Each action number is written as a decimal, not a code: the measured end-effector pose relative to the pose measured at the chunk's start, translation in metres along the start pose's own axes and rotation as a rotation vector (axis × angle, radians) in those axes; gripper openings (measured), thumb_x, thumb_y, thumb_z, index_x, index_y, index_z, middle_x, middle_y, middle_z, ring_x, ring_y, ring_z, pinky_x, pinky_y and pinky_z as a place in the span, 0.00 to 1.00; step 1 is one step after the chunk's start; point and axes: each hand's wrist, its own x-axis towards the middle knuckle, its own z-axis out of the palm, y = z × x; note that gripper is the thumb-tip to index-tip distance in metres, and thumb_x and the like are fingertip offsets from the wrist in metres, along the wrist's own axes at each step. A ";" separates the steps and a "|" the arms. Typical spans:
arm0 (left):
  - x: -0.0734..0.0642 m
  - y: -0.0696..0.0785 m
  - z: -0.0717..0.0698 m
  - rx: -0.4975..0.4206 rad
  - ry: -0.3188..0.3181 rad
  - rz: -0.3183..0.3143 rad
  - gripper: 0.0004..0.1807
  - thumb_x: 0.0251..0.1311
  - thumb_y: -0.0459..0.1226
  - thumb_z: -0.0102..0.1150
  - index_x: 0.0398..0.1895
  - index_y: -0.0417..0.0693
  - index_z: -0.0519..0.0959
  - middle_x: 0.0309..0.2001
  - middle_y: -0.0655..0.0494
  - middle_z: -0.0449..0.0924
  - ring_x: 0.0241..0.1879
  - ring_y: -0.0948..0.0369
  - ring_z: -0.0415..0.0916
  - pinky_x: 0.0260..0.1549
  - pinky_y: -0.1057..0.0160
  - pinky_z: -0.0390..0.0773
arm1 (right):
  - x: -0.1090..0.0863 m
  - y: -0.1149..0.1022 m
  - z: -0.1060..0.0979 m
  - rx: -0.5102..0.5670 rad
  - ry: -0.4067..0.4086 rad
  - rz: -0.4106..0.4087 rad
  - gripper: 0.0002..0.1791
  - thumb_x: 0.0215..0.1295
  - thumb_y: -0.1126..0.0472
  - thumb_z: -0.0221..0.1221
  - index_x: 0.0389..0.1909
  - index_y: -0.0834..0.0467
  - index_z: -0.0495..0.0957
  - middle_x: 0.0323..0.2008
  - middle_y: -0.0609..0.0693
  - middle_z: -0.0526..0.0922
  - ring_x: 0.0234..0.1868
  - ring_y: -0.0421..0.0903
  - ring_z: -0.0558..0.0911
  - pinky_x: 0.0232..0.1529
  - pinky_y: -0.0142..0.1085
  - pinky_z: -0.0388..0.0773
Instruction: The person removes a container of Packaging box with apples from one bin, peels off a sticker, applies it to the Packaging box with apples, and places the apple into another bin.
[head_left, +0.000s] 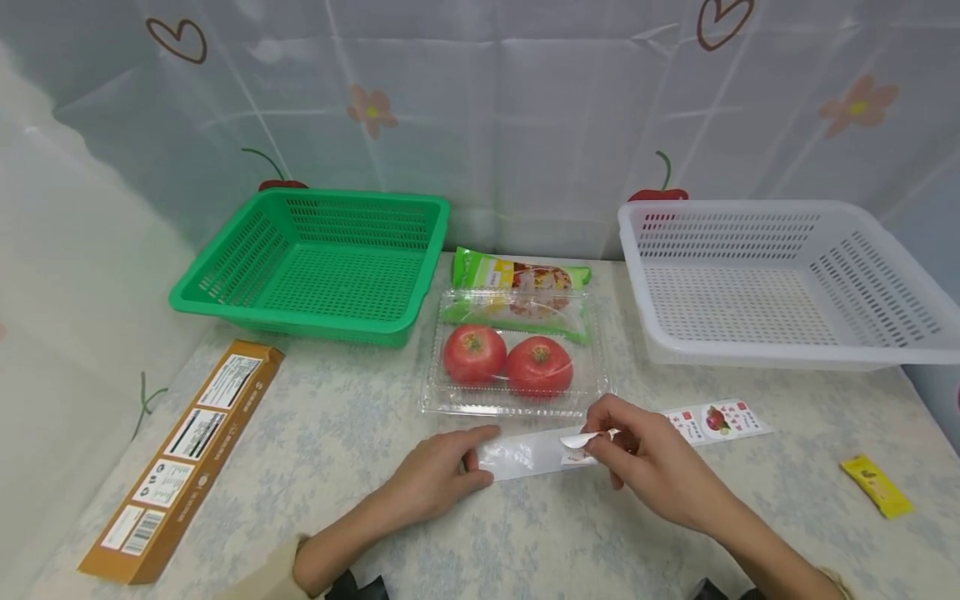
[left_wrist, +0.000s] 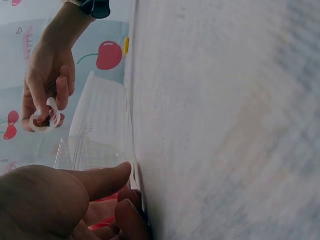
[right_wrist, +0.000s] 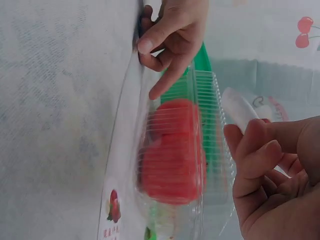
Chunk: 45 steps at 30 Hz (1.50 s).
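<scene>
My left hand (head_left: 431, 475) pinches the left end of a sticker strip (head_left: 521, 456), thumb on top. The strip lies slantwise across the table, its left part bare backing, its right part bearing printed labels (head_left: 717, 419) with a red fruit picture. My right hand (head_left: 660, 462) pinches a curled white label (right_wrist: 241, 107) between thumb and fingers, over the strip's middle in the head view and raised off it in the right wrist view. Just behind the strip sits a clear plastic clamshell box (head_left: 457, 402) holding two red tomatoes (head_left: 540, 367).
A green-and-clear food packet (head_left: 521, 275) lies behind the box. The green basket (head_left: 311, 321) stands at back left, the white basket (head_left: 757, 354) at back right. A long brown carton (head_left: 183, 467) lies at the left, a small yellow sachet (head_left: 876, 486) at the right.
</scene>
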 end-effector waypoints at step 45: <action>0.010 -0.004 -0.067 0.307 0.437 -0.089 0.32 0.66 0.56 0.57 0.70 0.55 0.71 0.41 0.52 0.83 0.23 0.69 0.71 0.21 0.62 0.70 | 0.121 0.002 0.023 -0.230 0.070 0.028 0.18 0.55 0.72 0.65 0.46 0.59 0.73 0.39 0.53 0.81 0.29 0.47 0.73 0.32 0.40 0.70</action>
